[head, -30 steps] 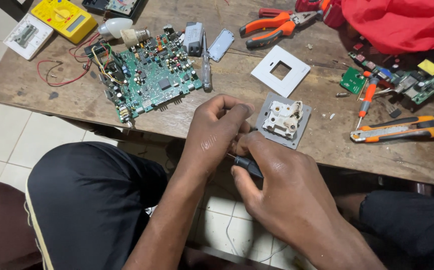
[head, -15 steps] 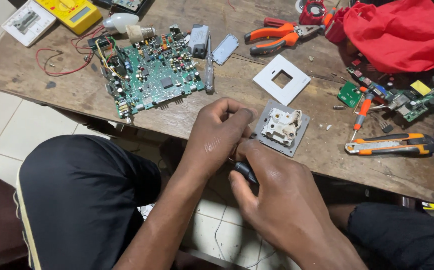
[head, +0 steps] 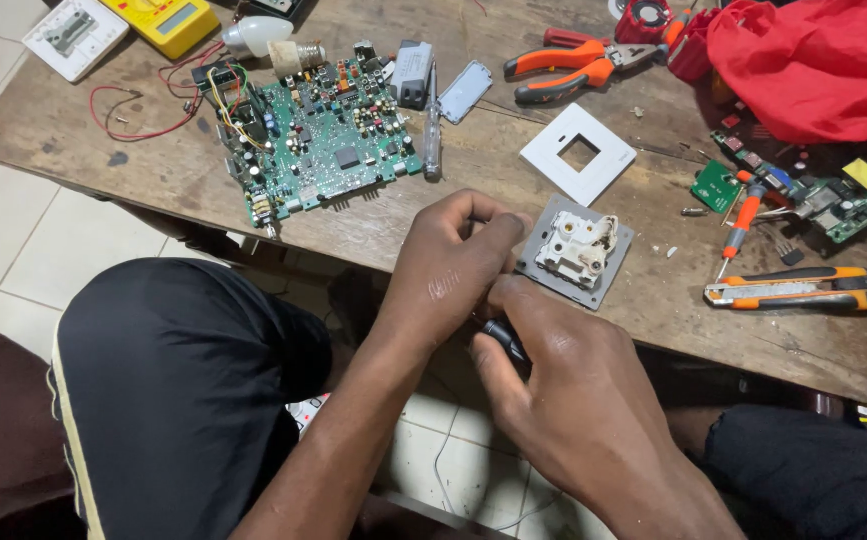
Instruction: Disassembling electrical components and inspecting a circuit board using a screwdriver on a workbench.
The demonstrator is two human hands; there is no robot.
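Observation:
My left hand [head: 448, 270] is curled at the near edge of the wooden table [head: 133, 150], its fingertips touching the left side of a grey wall-switch module [head: 578, 250] with a white mechanism on top. What its fingers pinch is hidden. Just below, my right hand [head: 563, 390] is closed around a black-handled tool [head: 505, 338], probably a screwdriver, whose tip is hidden behind the left hand.
A green circuit board [head: 318, 135] lies to the left, a white switch cover plate [head: 578, 152] behind the module. Orange pliers [head: 573, 60], a red cloth [head: 813, 60], an orange utility knife [head: 798, 288], a small orange screwdriver [head: 741, 225] and small boards sit right. A yellow multimeter [head: 163, 20] is far left.
Both hands stay at the switch module with little relative movement. The camera view has shifted, so the table items sit slightly lower and further left in the picture.

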